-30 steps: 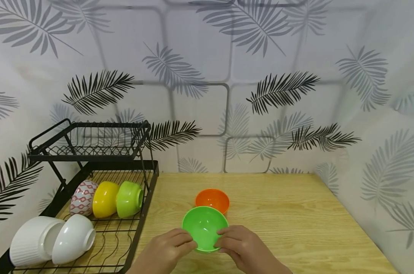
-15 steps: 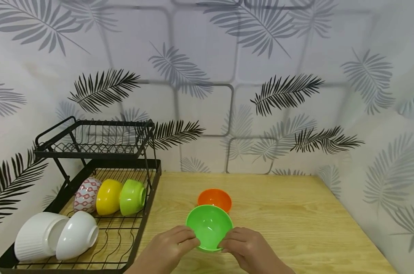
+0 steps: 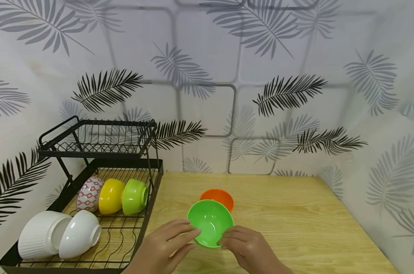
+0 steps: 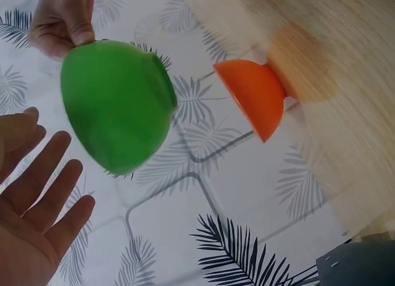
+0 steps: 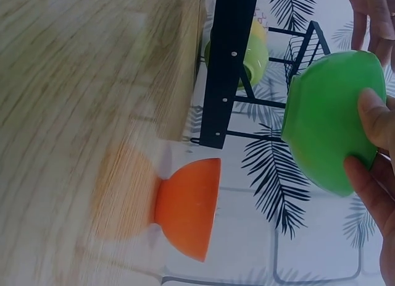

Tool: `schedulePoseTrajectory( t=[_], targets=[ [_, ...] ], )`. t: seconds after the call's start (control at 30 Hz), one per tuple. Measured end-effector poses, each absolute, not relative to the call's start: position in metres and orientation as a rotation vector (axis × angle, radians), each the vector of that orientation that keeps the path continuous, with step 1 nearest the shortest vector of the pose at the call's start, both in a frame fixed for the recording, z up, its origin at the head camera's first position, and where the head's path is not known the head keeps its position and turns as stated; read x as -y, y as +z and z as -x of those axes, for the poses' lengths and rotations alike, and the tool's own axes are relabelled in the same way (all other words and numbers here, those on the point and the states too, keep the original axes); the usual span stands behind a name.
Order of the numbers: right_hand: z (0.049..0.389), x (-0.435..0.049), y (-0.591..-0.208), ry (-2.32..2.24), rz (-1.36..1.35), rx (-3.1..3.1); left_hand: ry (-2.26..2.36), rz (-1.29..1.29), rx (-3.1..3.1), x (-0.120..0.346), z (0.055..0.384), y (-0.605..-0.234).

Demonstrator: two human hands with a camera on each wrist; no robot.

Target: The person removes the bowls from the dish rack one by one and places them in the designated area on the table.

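A bright green bowl [image 3: 211,222] is held up off the table, its inside tilted toward me in the head view. My right hand [image 3: 248,245] pinches its rim at the right; the right wrist view shows the thumb and fingers on the bowl wall [image 5: 330,122]. Beside the bowl's left side is my left hand [image 3: 169,243], fingers spread. A gap shows between that hand [image 4: 37,199] and the bowl in the left wrist view. Just behind, an orange bowl [image 3: 224,196] stands upright on the table, partly covered by the green one in the head view.
A black two-tier dish rack [image 3: 138,243] stands at the left. On its lower tier lean a red-patterned bowl [image 3: 89,194], a yellow bowl [image 3: 111,196], a lime green bowl [image 3: 134,197] and white bowls [image 3: 78,236]. The wooden table [image 3: 296,220] meets a leaf-patterned wall covering.
My left hand has let go of the green bowl's rim, and its fingers have spread. The right hand keeps its grip. The bowl has risen slightly in the head view, which has shifted a little.
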State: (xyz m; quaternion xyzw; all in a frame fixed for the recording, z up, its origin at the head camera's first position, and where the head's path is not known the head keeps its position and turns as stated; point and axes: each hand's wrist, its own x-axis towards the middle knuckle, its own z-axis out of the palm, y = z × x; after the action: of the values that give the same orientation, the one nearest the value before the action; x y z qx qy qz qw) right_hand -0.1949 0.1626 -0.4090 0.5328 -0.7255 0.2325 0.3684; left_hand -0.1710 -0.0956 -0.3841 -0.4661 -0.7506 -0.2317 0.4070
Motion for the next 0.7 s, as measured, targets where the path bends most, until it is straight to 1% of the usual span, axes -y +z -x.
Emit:
schedulePoseTrajectory(
  t=[0.4,0.7],
  targets=[
    [0.205,-0.16,-0.414,0.526,-1.235,1.887,-0.719,1.024,2.001,0.123,0.158,-0.377],
    [0.212,-0.16,-0.419,0.592,-1.052,1.976,-0.735,0.721,2.191,0.156,0.146,-0.369]
  ],
)
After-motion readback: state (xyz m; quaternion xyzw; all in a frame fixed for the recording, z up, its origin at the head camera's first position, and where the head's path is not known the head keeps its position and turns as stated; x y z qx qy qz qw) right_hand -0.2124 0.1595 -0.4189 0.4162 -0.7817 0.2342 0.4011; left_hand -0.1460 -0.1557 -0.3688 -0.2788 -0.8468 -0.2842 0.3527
